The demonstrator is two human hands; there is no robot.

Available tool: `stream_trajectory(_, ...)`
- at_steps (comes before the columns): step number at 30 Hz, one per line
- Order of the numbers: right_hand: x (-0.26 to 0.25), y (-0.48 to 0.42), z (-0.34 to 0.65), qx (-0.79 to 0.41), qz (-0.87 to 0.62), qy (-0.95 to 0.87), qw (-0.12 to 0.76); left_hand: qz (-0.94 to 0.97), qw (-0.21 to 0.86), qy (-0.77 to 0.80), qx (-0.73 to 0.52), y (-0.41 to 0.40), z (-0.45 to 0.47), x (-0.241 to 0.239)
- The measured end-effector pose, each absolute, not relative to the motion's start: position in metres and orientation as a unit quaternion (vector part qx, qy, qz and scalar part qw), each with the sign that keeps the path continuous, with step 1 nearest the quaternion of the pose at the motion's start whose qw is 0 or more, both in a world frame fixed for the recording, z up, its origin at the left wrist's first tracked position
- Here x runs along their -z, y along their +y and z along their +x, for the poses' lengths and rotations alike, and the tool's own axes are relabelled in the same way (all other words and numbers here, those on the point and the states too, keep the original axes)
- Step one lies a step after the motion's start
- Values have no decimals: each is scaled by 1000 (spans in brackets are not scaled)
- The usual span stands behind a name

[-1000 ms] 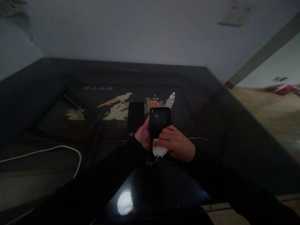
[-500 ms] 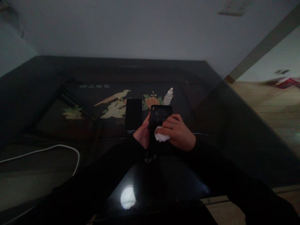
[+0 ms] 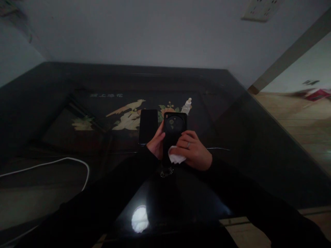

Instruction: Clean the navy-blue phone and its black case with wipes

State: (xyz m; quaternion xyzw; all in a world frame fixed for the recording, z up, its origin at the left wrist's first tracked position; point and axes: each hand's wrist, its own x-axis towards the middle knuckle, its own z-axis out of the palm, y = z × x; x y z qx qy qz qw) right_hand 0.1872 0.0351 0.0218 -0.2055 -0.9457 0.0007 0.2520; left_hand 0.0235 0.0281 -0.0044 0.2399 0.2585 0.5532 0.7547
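A black phone case with a large round camera ring near its top is tilted up over the dark table. My left hand grips its left edge, thumb on the near face. Pinched in my right hand, which wears a ring, is a crumpled white tissue lying against the lower part of the case. A short chain hangs at the bottom end. Whether a phone sits inside the case I cannot tell. Just left of my left hand lies a second black phone, dark face up.
Behind the case stands a small clear dropper bottle with a white top. The glossy black table carries a bird and flower picture. A white cable curves across the left side. A wall socket is at the upper right.
My right hand with the tissue has slid down the case, uncovering more of the camera ring. The case has shifted slightly left and up in view.
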Motion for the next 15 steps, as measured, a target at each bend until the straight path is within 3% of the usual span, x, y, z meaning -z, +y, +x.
stream_trajectory(3,-19,35,181,2,-180,-954,241,242,749,271,-554,34,19,3)
stream_trajectory(9,-29,74,177,94,-312,-897,298,279,716,239,-594,46,22,15)
stream_trajectory(15,-56,95,181,53,-434,-770,465,254,731,252,-580,46,21,4)
